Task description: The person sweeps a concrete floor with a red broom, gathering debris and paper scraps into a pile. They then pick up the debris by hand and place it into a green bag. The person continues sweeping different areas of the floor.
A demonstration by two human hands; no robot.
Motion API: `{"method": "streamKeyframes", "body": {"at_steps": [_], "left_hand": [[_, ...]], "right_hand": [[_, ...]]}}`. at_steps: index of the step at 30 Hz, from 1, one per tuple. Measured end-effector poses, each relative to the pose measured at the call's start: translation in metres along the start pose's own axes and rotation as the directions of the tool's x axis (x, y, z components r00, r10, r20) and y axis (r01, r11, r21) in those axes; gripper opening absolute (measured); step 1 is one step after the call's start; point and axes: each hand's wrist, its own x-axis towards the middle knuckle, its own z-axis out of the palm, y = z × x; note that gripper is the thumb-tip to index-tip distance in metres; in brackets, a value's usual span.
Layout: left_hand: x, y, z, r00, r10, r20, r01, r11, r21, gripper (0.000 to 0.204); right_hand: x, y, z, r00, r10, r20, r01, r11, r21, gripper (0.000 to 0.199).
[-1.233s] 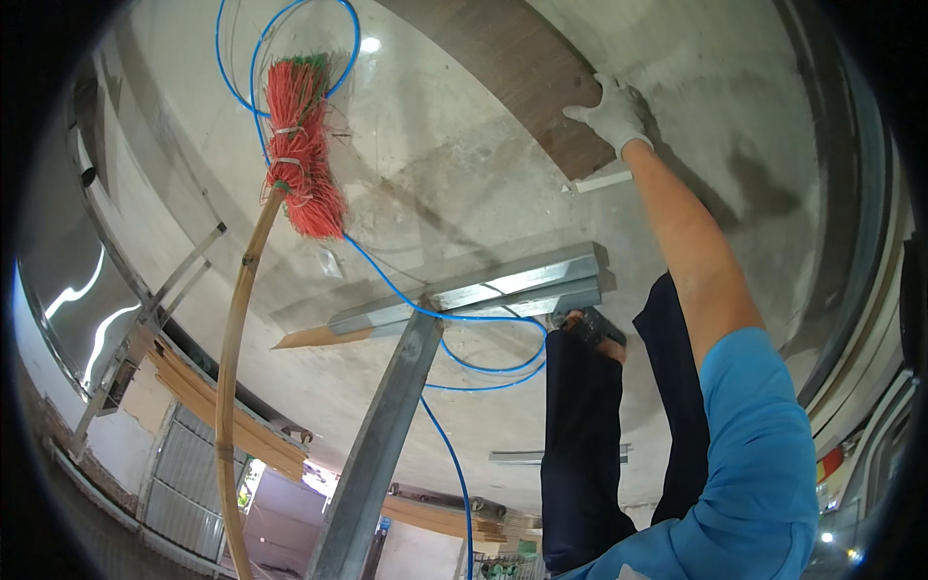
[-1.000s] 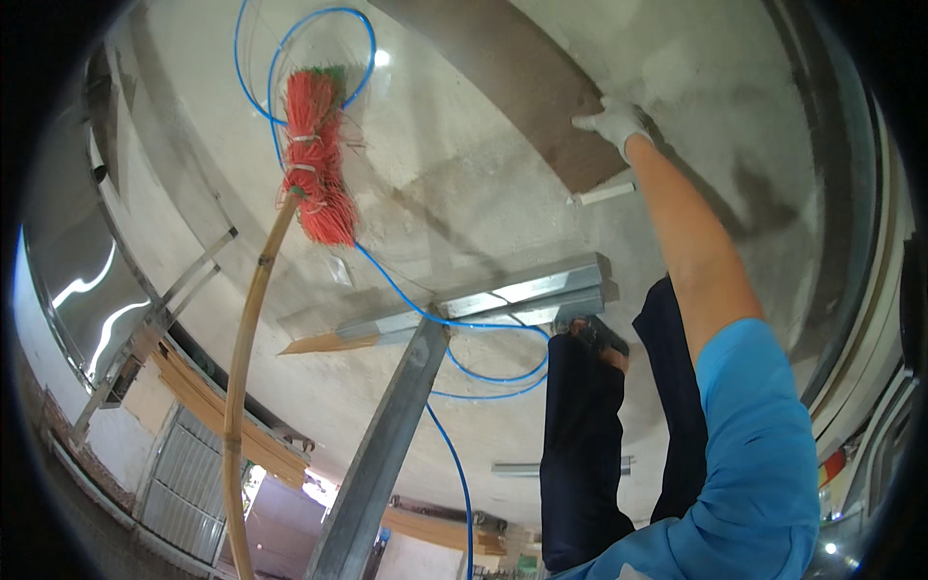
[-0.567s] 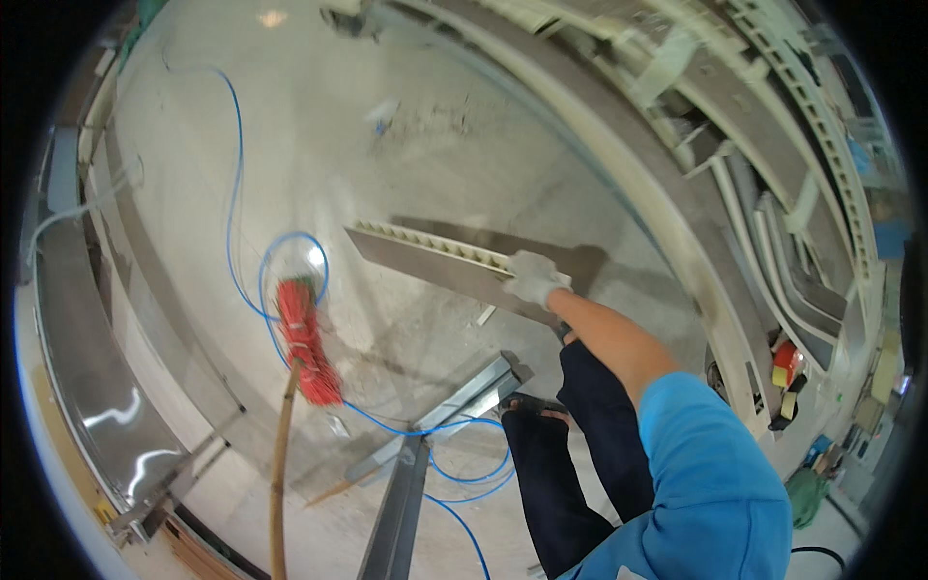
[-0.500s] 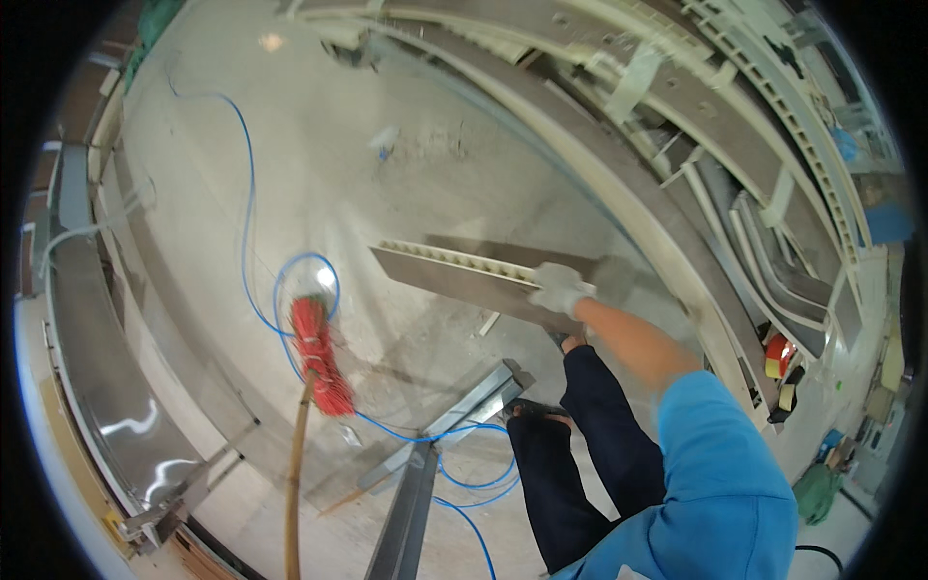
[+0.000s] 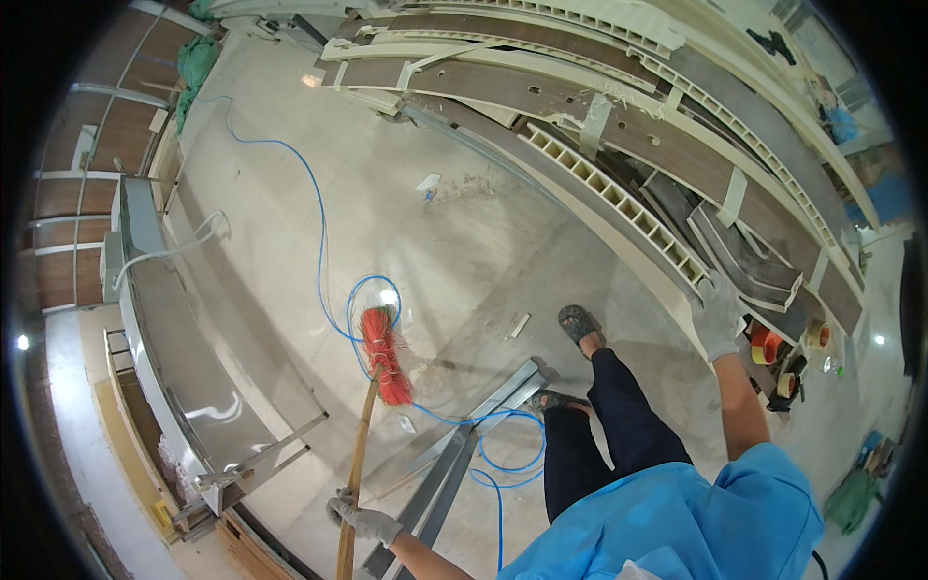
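Broom: red bristles on floor, wooden handle gripped by gloved left hand, fingers closed round it. Right hand: earlier held ribbed panel, now at stacked panels w/ it set down; finger state can't tell. Sweeping can resume.

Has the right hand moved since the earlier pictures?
Yes. The gloved right hand, earlier holding a board out over the floor, now rests at the end of the long hollow board in the stacked panels.
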Motion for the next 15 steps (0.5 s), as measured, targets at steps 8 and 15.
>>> {"method": "streamKeyframes", "body": {"at_steps": [8, 15], "left_hand": [[-0.011, 0.024, 0.032, 0.996, -0.01, 0.091, 0.0, 0.994, 0.111, 0.012], [-0.014, 0.028, 0.039, 0.999, -0.024, 0.048, 0.014, 0.979, 0.205, 0.014]], "right_hand": [[0.039, -0.01, 0.111, 0.964, -0.231, 0.131, 0.257, 0.937, -0.238, 0.02], [0.09, -0.026, 0.173, 0.942, -0.333, 0.048, 0.336, 0.92, -0.202, 0.026]]}}
